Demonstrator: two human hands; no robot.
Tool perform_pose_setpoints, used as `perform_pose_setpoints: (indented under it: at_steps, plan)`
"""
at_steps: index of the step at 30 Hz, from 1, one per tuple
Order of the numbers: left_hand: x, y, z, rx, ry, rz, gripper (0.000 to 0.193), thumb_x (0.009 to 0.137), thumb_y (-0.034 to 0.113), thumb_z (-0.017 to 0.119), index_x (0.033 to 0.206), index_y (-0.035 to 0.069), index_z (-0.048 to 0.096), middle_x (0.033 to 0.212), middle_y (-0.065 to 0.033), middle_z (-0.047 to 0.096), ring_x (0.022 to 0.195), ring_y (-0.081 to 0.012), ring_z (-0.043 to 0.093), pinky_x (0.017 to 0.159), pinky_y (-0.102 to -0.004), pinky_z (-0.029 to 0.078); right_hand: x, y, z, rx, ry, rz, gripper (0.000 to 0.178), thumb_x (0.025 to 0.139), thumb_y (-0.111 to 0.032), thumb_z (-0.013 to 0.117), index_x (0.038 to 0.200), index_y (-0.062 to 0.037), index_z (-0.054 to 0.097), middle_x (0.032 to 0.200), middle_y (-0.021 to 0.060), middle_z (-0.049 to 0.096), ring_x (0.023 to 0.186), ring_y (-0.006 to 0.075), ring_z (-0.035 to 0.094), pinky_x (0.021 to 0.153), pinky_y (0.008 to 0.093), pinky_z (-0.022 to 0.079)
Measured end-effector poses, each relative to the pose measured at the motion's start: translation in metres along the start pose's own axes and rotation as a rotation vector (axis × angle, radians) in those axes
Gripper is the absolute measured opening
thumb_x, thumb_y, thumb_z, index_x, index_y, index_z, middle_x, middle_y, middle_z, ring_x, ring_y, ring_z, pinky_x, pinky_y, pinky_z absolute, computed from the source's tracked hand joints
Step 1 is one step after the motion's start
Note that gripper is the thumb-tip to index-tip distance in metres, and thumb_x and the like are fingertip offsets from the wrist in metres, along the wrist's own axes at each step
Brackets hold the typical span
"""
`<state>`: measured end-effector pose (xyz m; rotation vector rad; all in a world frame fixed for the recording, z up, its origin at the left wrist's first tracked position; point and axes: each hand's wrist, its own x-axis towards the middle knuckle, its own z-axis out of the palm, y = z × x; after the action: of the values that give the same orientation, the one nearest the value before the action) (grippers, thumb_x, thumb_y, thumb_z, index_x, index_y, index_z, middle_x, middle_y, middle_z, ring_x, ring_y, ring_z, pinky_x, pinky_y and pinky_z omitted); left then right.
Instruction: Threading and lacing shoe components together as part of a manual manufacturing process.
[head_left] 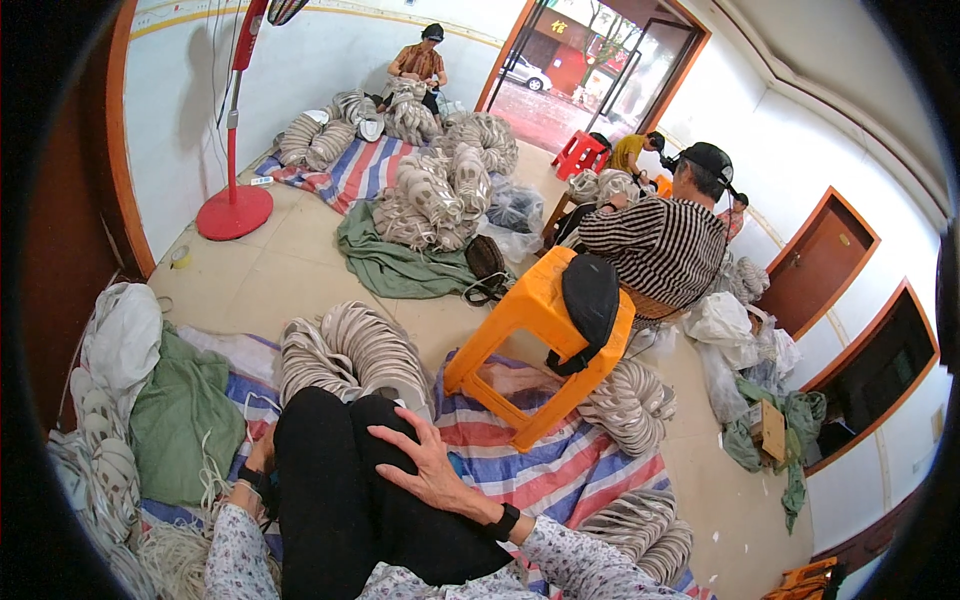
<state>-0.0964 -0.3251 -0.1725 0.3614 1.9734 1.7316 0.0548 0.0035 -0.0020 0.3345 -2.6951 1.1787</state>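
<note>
My right hand [430,468] lies on my black-trousered knee with its fingers spread, holding nothing. Down at the outer side of my other leg is my left hand [262,452]; the leg hides most of its fingers. Close to that hand hang pale strings [212,470], next to a green cloth sack [185,420]. Just beyond my knees stand thick bundles of pale, flat curved pieces [372,345], stacked in curving rows. Under them spreads a red, white and blue striped sheet [505,420].
An orange plastic stool [535,340] with a black bag [590,300] on it stands ahead right. Beyond sits a person in a striped shirt [655,245]. More bundles [430,195] lie farther off. A red fan stand [235,210] is at the far left.
</note>
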Motion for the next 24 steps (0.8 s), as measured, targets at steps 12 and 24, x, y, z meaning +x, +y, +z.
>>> perform_pose_setpoints:
  at_steps: [12,24]
  plan:
    - [0.002,-0.043,-0.013,-0.049,0.083,0.235,0.047,0.101,0.038,0.049,0.124,-0.001,0.06,0.124,-0.0095,0.065,0.109,-0.0253,0.062,0.095,-0.0365,0.047,0.006,-0.004,0.005,0.028,0.003,-0.036,0.053,0.09,-0.04,0.069,0.141,-0.0327,0.054,0.153,0.0175,0.031,0.138,0.0408,0.032,0.114,0.0536,0.026]
    - [0.011,-0.011,0.013,0.225,0.085,0.208,0.041,0.098,0.019,0.055,0.134,-0.001,0.052,0.13,-0.0137,0.058,0.12,-0.0261,0.055,0.104,-0.0357,0.04,0.001,0.006,-0.002,-0.017,0.033,-0.035,0.052,0.091,-0.041,0.068,0.141,-0.0323,0.054,0.153,0.0193,0.032,0.138,0.0421,0.033,0.114,0.0525,0.027]
